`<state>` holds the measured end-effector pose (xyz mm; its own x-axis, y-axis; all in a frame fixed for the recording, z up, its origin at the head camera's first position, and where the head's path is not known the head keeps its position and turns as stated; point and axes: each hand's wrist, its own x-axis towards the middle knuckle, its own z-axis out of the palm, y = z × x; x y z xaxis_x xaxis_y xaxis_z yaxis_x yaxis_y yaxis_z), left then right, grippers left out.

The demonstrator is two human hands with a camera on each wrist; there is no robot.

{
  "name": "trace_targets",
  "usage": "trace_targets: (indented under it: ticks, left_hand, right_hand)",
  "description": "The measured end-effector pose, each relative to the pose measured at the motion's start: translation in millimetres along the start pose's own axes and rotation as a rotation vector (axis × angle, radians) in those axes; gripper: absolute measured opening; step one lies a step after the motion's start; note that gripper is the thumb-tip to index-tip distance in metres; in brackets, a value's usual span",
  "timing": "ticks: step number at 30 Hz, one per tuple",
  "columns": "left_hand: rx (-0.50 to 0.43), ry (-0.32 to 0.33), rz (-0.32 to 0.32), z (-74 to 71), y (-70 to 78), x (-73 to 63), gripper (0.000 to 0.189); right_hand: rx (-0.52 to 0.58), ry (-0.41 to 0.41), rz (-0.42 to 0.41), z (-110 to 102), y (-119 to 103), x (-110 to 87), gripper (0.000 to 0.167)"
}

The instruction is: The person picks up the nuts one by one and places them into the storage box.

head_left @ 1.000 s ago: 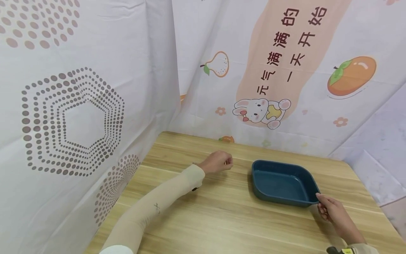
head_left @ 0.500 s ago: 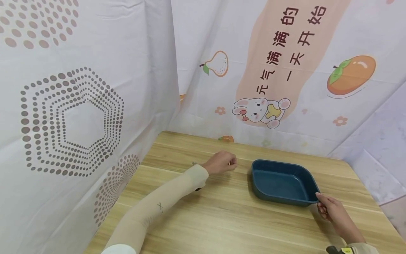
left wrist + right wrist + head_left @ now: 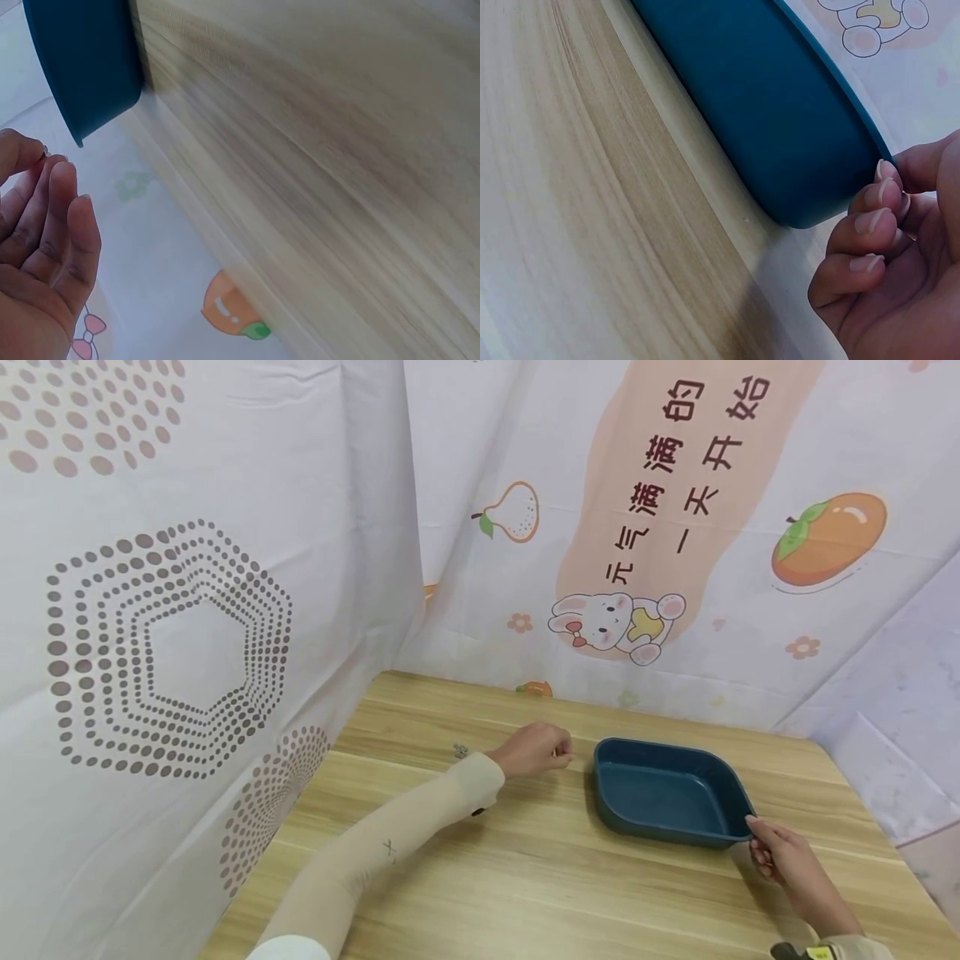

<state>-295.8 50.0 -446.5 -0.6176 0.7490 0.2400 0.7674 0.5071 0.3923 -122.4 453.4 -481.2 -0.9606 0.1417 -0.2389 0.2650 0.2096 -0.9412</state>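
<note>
A dark teal rectangular tray (image 3: 663,797) with rounded corners sits on the table at the right. My right hand (image 3: 787,864) pinches its near right corner rim between thumb and curled fingers; the right wrist view shows this grip on the tray wall (image 3: 772,112) closely. My left hand (image 3: 534,750) hovers just left of the tray, apart from it. Its thumb and forefinger (image 3: 45,154) meet at the tips, with a tiny greyish piece barely visible between them. Behind the left wrist lies a small pile of grey metal-looking pieces (image 3: 461,750), too small to identify.
The wooden table (image 3: 525,877) ends at a printed white curtain (image 3: 480,635) behind it. Another white dotted curtain (image 3: 360,610) hangs along the left side. Bare wood separates the small pile from the tray.
My left hand has moved right towards the tray, uncovering the small grey pile behind its wrist. The right hand and the tray have stayed in place.
</note>
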Motion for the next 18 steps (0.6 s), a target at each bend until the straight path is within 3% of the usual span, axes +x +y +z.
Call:
trace_targets:
  ticks: [10,18]
  left_hand:
    - [0.023,-0.016,0.021,5.7,8.0,4.7,0.011]
    - [0.033,-0.013,0.079,13.2,10.2,6.8,0.015]
  right_hand:
    - [-0.023,-0.003,0.019,-0.8,0.1,-0.7,0.046]
    - [-0.026,-0.010,0.020,-0.3,0.6,-0.3,0.045]
